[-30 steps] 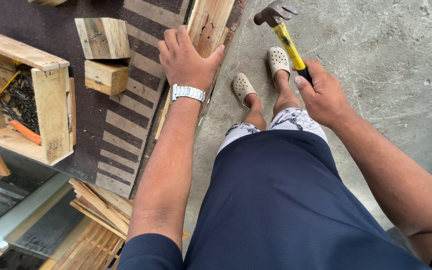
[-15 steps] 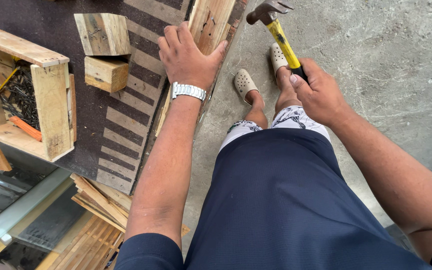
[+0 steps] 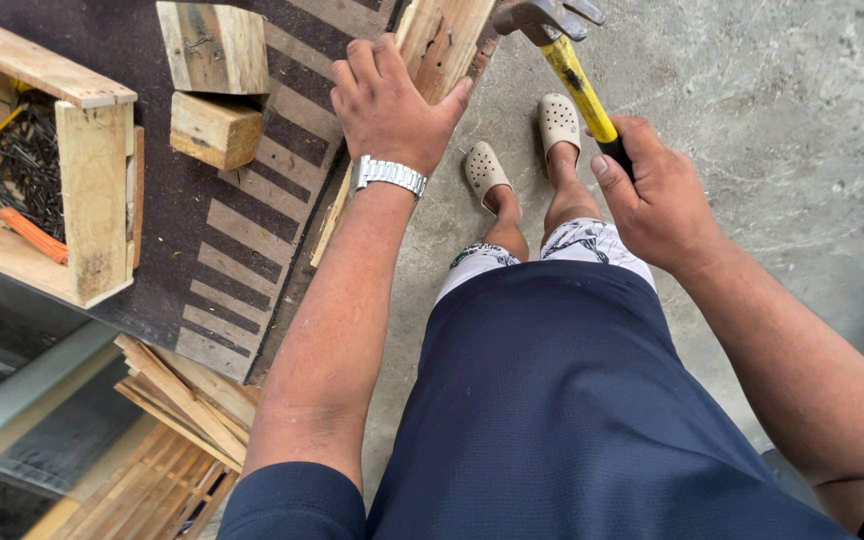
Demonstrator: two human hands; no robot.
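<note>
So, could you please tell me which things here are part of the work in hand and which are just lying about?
In hand:
- claw hammer, yellow handle, gripped by the right hand
- wooden plank, left hand resting on it

Lying about:
- two wood blocks on the dark board
- wooden box holding dark nails
- stacked slats below

Two wooden blocks (image 3: 214, 85) lay on a dark striped mat (image 3: 242, 215). At the left stood an open wooden box (image 3: 47, 165) with dark nails (image 3: 22, 165) inside. Thin wood strips (image 3: 187, 395) were piled below, beside a grey concrete floor (image 3: 802, 130).
</note>
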